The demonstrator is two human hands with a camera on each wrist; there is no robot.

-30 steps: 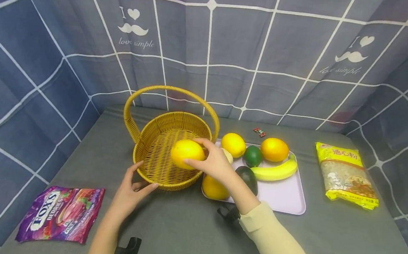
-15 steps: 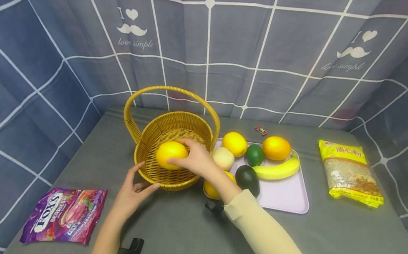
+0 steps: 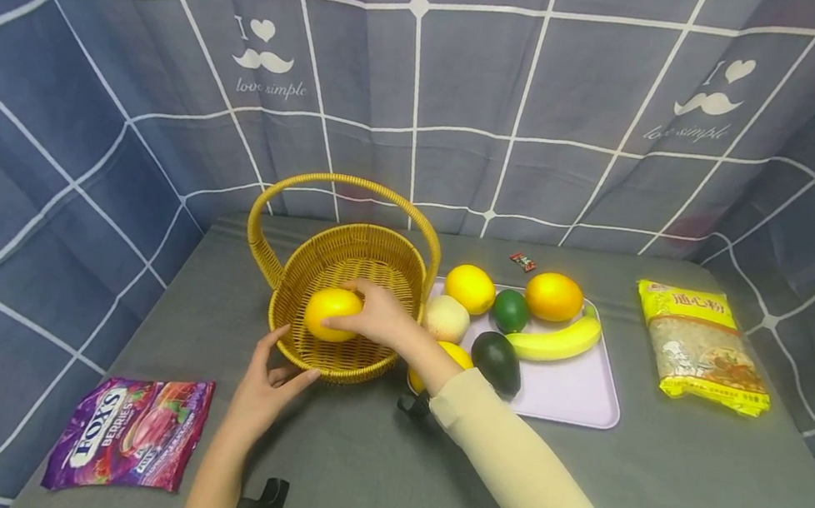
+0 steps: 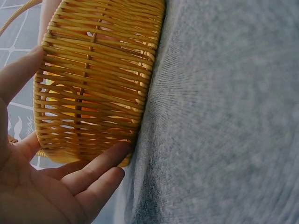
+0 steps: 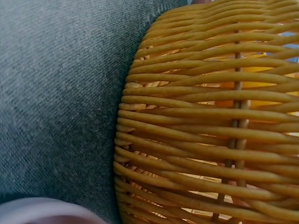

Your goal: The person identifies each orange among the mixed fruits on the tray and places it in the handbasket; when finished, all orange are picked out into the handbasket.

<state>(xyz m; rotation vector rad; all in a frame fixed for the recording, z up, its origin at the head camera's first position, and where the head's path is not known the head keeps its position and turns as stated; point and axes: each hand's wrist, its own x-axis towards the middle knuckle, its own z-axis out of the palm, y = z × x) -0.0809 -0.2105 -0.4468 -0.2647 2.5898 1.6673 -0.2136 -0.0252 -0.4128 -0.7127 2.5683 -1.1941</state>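
Note:
An oval yellow-orange fruit, its exact kind unclear, is low inside the round wicker basket. My right hand reaches over the basket's right rim and holds the fruit between thumb and fingers. At the front left, my left hand holds the basket, thumb and index finger at the rim. In the left wrist view, the other fingers of the left hand lie along the woven outer wall. Through the weave of the basket, yellow and orange patches show in the right wrist view; the right hand is mostly hidden there.
Right of the basket, a pale lilac tray bears a banana, a dark avocado and several other fruits. A FOX'S candy bag lies left, a yellow food packet right, a small red wrapped candy behind the tray.
My right hand has moved left and down into the basket with the yellow-orange fruit. The left hand has stayed at the rim.

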